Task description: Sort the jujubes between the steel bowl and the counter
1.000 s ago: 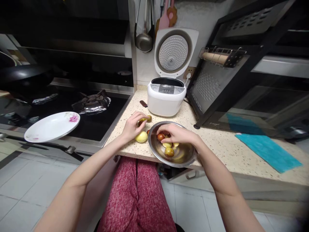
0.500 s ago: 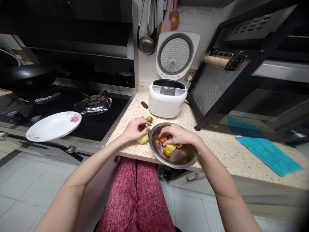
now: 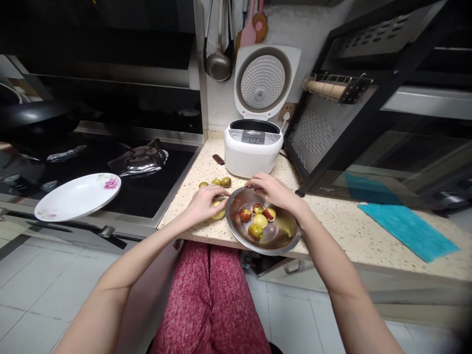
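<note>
A steel bowl (image 3: 236, 235) sits at the counter's front edge with several red and green jujubes (image 3: 255, 231) in it. My right hand (image 3: 276, 191) reaches over the bowl's far side, fingers bent and apart near the far rim, nothing visible in them. To the left of the bowl, my left hand (image 3: 201, 202) is low over the counter. Its thumb and fingers are apart and curve around a pale yellow-green fruit (image 3: 219, 211), which they partly hide; no firm grip shows. Beyond that hand lie more green jujubes (image 3: 226, 182).
A white rice cooker (image 3: 252, 155) stands behind the bowl, lid up. On the left is a gas stove (image 3: 173, 169), with a flowered white plate (image 3: 75, 199) at its front. A teal cloth (image 3: 409, 231) lies on the right, before a dark rack (image 3: 317, 113).
My right hand has risen from the fruit inside the bowl to its far rim, uncovering the jujubes. My left hand has shifted slightly, and more green jujubes show behind it.
</note>
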The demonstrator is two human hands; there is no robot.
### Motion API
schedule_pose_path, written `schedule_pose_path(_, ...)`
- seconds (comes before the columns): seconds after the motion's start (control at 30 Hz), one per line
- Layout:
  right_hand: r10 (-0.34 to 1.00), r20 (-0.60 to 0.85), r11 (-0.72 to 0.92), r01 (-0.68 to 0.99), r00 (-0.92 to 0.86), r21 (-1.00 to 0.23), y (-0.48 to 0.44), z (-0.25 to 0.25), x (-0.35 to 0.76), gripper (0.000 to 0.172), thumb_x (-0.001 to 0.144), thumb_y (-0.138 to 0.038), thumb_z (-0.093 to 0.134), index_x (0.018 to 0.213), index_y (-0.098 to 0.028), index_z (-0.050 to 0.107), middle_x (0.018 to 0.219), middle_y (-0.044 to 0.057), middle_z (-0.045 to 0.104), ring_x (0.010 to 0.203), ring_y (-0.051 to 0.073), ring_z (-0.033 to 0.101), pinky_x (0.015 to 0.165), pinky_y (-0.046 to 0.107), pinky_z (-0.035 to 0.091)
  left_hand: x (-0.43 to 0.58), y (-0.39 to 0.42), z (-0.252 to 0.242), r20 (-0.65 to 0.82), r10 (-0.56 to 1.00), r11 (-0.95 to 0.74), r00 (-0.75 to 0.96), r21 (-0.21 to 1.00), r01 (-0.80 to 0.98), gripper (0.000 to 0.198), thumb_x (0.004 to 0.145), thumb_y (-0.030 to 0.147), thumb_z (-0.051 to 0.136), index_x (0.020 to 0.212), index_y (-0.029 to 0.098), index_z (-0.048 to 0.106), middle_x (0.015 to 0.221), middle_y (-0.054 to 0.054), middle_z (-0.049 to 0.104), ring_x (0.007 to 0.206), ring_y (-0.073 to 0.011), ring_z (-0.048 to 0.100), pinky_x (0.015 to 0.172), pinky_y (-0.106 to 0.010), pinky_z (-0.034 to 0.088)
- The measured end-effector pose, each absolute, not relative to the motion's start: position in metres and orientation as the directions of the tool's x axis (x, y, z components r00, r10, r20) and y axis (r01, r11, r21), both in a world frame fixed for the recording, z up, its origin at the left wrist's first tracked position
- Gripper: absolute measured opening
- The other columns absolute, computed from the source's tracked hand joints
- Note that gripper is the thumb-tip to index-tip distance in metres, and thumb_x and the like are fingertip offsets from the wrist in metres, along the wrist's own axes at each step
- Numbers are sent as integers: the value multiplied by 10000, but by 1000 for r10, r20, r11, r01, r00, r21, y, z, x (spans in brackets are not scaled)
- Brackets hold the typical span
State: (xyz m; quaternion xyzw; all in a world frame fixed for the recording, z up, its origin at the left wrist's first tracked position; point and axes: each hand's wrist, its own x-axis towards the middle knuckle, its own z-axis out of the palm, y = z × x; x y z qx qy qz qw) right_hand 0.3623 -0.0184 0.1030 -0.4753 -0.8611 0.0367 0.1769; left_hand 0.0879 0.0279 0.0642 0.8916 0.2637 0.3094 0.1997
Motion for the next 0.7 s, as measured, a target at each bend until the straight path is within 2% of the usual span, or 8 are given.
schedule_pose_path(0.23,848,235,518,836,-474,-182,-15,106,376,424,879,36,512,1185,-191,699,1159,111,687,1087,264,646,947,371,504,87,15,72,355,624,-759,696,485,433,256,935,290,645,1149,208,758,1142,-80,788,1053,-269,733,954,-460,583)
schedule_pose_path(0.4,882,212,456,875,-421,-161,-15,109,383,397,876,19,526,1160,-189,708,1134,113,696,1064,270,654,905,353,498,89,10,66,322,638,-761,700,406,506,323,902,278,707,1213,195,730,1163,-94,782,1075,-290,727,961,-463,581)
schedule_pose_path(0.57,908,202,398,906,-367,-144,-17,113,386,384,879,-2,540,1162,-190,719,1132,109,722,1024,266,673,868,331,490,96,17,48,391,618,-786,682,296,542,298,899,266,745,1186,190,723,1113,-117,782,1042,-316,727,907,-485,584)
schedule_pose_path(0.7,925,178,358,928,-337,-101,-18,114,384,364,885,-15,548,1150,-187,730,1138,116,731,995,269,682,834,324,486,98,22,39,462,588,-807,664,277,522,252,895,266,733,1138,198,738,1011,-97,788,947,-298,733,848,-456,583)
